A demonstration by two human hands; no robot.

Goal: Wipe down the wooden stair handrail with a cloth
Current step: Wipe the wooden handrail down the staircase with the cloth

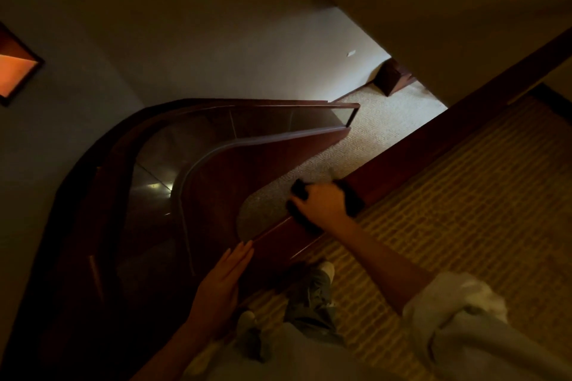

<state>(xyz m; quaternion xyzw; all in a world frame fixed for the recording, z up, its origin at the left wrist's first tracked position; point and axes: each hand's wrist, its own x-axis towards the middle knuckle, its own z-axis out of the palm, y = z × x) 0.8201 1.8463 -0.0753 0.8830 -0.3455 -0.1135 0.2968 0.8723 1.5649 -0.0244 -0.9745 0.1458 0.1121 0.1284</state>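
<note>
Dark wooden handrail (pixel 433 139) runs diagonally above patterned carpet (pixel 479 210). Right hand (pixel 322 206) curls over the rail's top, gripping a black cloth (pixel 297 190) pressed to the wood. Left hand (pixel 221 284) lies flat by the rail's lower end, fingers straight and together, holding nothing.

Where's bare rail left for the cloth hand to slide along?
Free: the handrail beyond the right hand, running bare to the frame's upper right, and the short stretch between the cloth and the left hand. Crowded: the near end, where the left hand's straight fingers lie against the rail.
</note>
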